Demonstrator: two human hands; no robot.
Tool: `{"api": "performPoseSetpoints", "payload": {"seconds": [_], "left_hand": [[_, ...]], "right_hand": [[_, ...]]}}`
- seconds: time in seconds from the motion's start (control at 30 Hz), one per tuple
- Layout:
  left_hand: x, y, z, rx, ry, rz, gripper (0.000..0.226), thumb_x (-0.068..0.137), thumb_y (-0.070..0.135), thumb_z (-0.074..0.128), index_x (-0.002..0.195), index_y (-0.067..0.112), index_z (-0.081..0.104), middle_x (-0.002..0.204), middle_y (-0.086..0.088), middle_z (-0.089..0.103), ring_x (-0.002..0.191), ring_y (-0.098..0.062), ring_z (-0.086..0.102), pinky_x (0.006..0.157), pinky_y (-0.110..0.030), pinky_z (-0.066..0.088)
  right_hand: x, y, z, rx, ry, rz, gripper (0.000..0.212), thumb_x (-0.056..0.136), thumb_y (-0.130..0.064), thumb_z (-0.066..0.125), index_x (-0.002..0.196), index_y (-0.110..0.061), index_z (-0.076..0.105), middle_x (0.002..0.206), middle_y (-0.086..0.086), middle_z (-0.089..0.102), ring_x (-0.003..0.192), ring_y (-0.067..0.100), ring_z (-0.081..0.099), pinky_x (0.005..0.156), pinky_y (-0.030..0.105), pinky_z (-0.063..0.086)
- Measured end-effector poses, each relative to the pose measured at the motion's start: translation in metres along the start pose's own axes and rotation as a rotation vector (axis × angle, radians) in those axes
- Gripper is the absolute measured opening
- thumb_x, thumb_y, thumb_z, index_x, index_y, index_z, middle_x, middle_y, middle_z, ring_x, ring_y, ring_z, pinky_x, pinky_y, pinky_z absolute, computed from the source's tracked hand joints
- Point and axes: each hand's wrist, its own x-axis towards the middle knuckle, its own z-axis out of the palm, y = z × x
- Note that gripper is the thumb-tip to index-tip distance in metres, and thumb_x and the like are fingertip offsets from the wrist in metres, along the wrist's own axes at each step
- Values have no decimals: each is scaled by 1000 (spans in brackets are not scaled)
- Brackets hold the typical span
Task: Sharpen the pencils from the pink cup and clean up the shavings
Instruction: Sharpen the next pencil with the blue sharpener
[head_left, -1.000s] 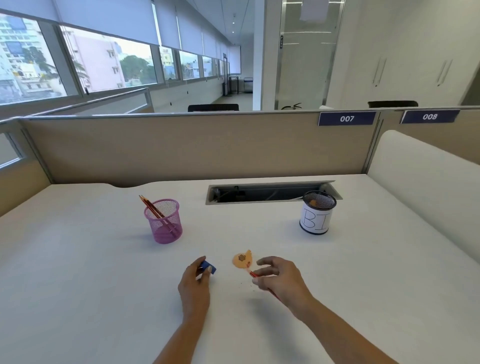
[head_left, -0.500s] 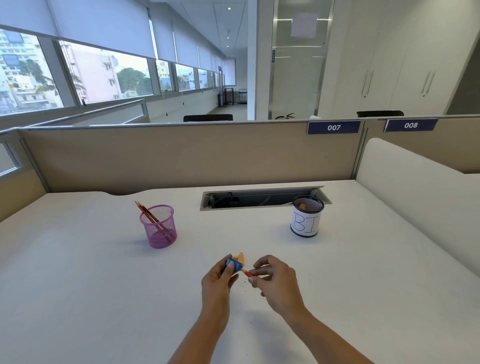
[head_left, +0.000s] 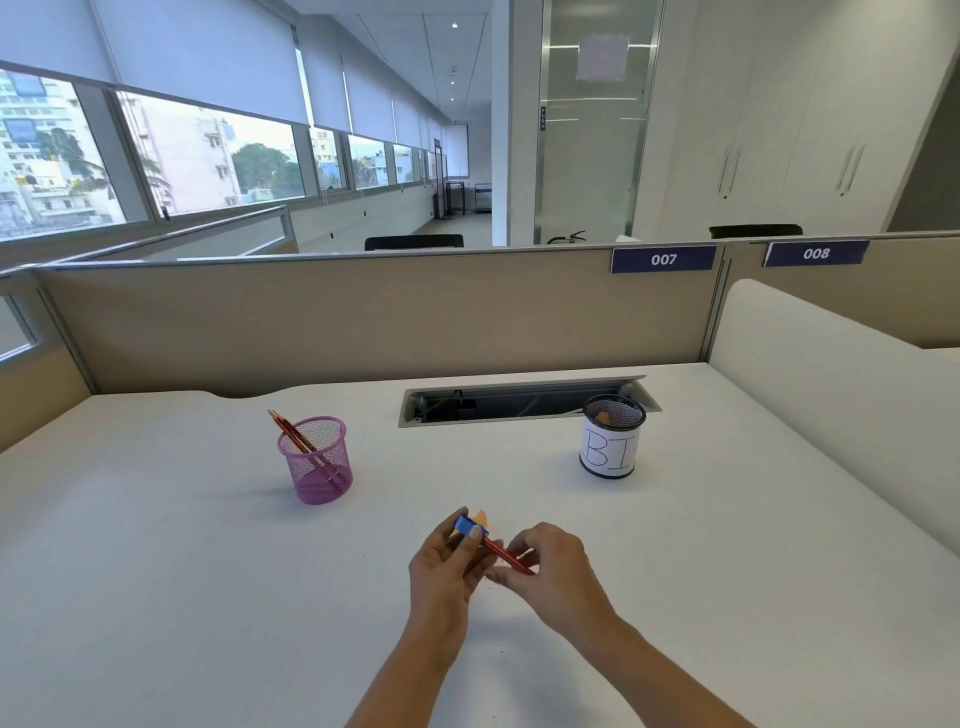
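My left hand (head_left: 444, 571) pinches a small blue sharpener (head_left: 471, 528) above the white desk (head_left: 182, 571). A red pencil (head_left: 506, 556) has its tip in the sharpener, and my right hand (head_left: 550, 569) pinches its shaft. An orange curl of shavings (head_left: 482, 516) shows just behind the sharpener. The pink mesh cup (head_left: 317, 462) stands to the left with a couple of red pencils (head_left: 291, 434) leaning in it.
A black mesh cup with a white paper label (head_left: 610, 444) stands to the right, something orange inside. A recessed cable tray (head_left: 519, 402) runs along the back of the desk, before the beige partition (head_left: 363, 322). A white divider (head_left: 831, 384) bounds the right side.
My left hand picked up the sharpener from the desk and brought it to the pencil tip. The pencil is now pushed into the sharpener, with the hands close together.
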Motion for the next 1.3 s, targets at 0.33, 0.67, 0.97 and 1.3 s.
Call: {"api": "performPoseSetpoints", "payload": {"seconds": [0.33, 0.67, 0.97, 1.3], "left_hand": [[9, 10, 13, -142, 166, -1, 17, 88, 10, 56, 104, 3, 60, 81, -11, 64, 61, -13, 68, 77, -30, 49], [17, 16, 15, -114, 36, -41, 21, 92, 6, 46, 108, -3, 57, 84, -16, 61, 78, -25, 60, 70, -31, 55], [17, 14, 13, -158, 62, -69, 11, 88, 3, 52, 91, 1, 63, 69, -12, 66, 60, -16, 66, 62, -23, 58], [10, 3, 25, 67, 337, 28, 6, 81, 10, 68, 78, 7, 64, 73, -8, 66, 68, -16, 61, 81, -31, 50]], "right_hand": [[-13, 11, 6, -636, 182, -221, 29, 49, -34, 90, 56, -26, 63, 43, -5, 47, 28, 7, 34, 46, 12, -12], [-11, -10, -8, 470, -215, 432, 35, 98, -28, 46, 69, -14, 59, 52, -4, 38, 38, 6, 27, 38, 15, 20], [-10, -8, -19, 822, -400, 670, 26, 95, -28, 51, 78, -11, 60, 46, -5, 39, 32, 3, 26, 31, 12, 18], [-2, 9, 7, -587, 56, -139, 23, 67, -27, 79, 58, -24, 58, 51, -5, 48, 39, 10, 22, 44, 20, -12]]}}
